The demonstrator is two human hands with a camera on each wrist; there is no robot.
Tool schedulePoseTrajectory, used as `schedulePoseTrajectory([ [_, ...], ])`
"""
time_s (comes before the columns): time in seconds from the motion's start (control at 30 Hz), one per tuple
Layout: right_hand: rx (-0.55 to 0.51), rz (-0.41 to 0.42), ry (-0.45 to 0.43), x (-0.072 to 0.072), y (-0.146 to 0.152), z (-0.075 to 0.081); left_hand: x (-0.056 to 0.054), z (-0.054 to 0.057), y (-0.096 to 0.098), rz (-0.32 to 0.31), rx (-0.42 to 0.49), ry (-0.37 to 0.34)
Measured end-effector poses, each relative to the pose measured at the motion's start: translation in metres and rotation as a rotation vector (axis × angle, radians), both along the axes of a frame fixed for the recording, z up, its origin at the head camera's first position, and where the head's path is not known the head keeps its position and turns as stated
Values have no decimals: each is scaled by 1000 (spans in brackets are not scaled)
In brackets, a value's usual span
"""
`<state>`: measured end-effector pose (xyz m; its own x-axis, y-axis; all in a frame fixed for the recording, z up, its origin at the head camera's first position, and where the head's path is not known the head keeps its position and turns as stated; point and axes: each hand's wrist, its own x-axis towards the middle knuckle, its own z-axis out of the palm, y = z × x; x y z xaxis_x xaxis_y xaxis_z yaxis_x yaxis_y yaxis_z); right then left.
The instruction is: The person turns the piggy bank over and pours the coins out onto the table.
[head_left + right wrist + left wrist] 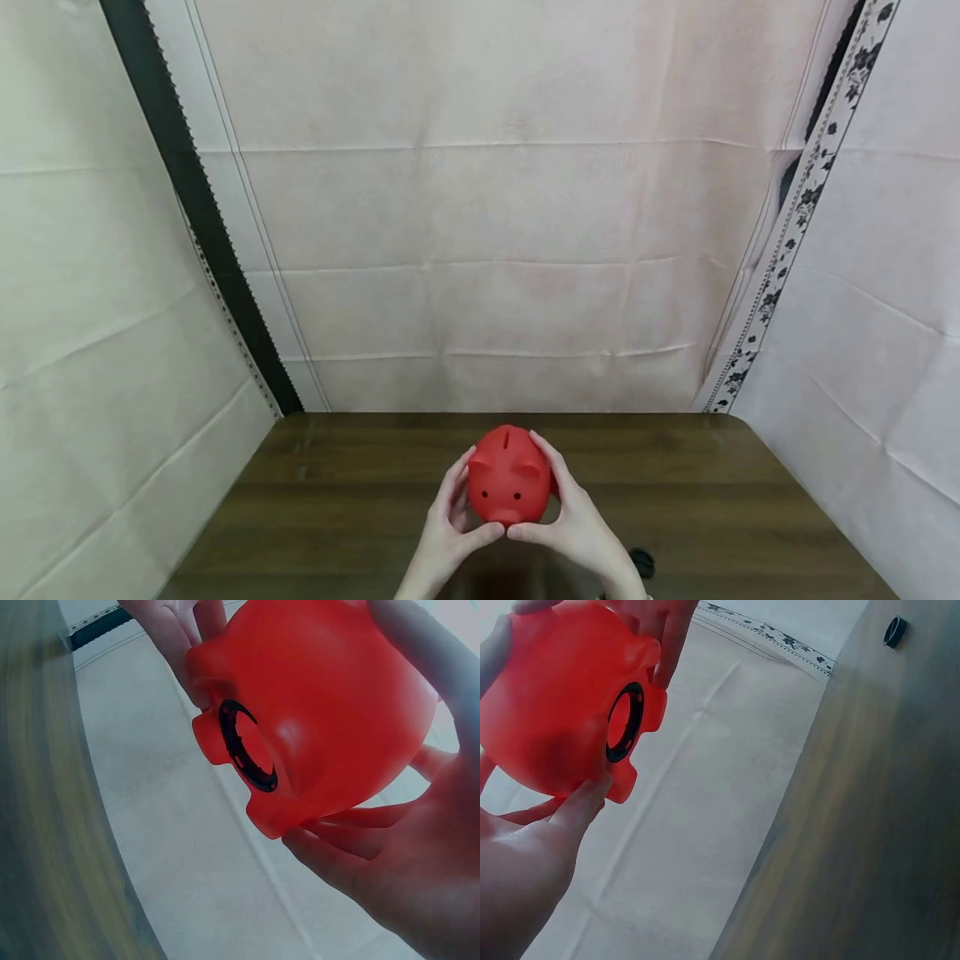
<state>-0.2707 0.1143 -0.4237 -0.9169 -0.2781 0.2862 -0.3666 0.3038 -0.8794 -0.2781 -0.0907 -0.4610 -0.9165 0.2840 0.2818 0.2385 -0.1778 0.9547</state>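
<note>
A red piggy bank (510, 471) with a coin slot on top and two black eyes is held up over the table, its face toward the head camera. My left hand (444, 533) grips its left side and my right hand (573, 521) its right side, with both thumbs meeting low at the snout. In the wrist views its underside shows stubby feet and a round hole rimmed by a black ring (259, 778). That hole is uncovered. A small round black cap (642, 563) lies on the table beside my right wrist.
The dark wood-grain table (337, 500) reaches back to a pale cloth wall (480, 308). More pale cloth hangs on the left (112, 333) and right sides (862, 333), with a floral-edged strip (772, 287) at the right corner.
</note>
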Motion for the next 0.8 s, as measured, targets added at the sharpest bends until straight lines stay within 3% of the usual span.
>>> schedulePoseTrajectory([
  [0.23,38,9,21,3,-1,4,2,2,-5,37,-61,13],
  [0.47,83,70,85,1,1,-2,3,0,-8,76,-108,86],
  [0.63,108,114,213,0,3,-7,3,-3,-9,93,-148,205],
  [0.8,76,150,335,0,4,-7,0,-5,-7,89,-128,379],
])
